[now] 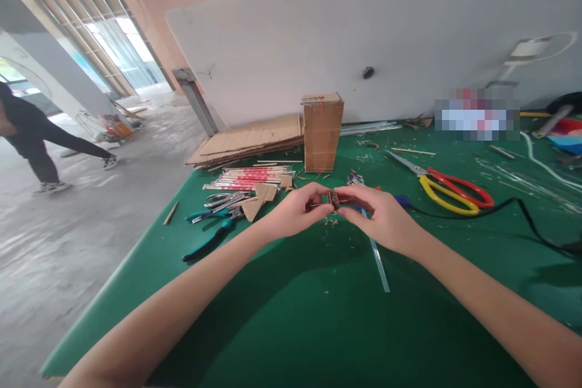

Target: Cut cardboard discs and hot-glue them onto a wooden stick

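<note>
My left hand and my right hand meet above the green table, both pinching one small brown piece between fingertips. It looks like a bit of cardboard or wood; its exact form is too small to tell. Tiny scraps lie on the mat just under it. A clear glue stick lies beneath my right hand, partly hidden by it.
A cardboard box stands upright behind my hands, flat cardboard sheets to its left. Wrapped chopsticks, teal pliers and scissors with red and yellow handles lie around. A black cable runs right. A person walks far left.
</note>
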`<action>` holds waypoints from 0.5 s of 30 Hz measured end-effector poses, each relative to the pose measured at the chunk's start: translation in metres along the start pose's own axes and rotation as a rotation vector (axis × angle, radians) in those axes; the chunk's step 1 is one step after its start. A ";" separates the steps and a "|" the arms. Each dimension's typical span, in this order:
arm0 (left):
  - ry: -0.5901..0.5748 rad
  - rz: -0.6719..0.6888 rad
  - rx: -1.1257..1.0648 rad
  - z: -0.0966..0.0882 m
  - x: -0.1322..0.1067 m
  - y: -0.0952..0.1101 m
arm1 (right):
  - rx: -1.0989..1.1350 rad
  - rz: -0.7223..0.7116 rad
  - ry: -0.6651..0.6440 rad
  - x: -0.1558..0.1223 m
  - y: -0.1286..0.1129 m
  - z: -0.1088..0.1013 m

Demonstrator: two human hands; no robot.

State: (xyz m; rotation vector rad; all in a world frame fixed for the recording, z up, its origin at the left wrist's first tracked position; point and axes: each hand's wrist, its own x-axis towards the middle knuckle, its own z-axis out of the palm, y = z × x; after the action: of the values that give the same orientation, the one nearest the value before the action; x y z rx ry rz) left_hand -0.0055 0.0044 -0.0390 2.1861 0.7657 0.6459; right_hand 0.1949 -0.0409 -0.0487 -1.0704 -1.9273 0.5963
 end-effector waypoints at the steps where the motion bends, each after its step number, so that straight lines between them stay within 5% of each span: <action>1: 0.002 0.002 0.001 0.001 0.000 -0.001 | 0.013 0.004 0.003 0.000 0.001 0.001; 15: 0.025 0.016 0.158 0.002 -0.001 0.000 | 0.124 0.093 -0.001 0.000 0.004 0.008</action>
State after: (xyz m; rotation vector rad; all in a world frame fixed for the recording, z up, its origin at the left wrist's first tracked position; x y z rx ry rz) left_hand -0.0051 0.0027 -0.0405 2.3333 0.8378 0.6415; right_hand 0.1899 -0.0388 -0.0566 -1.0852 -1.8240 0.7578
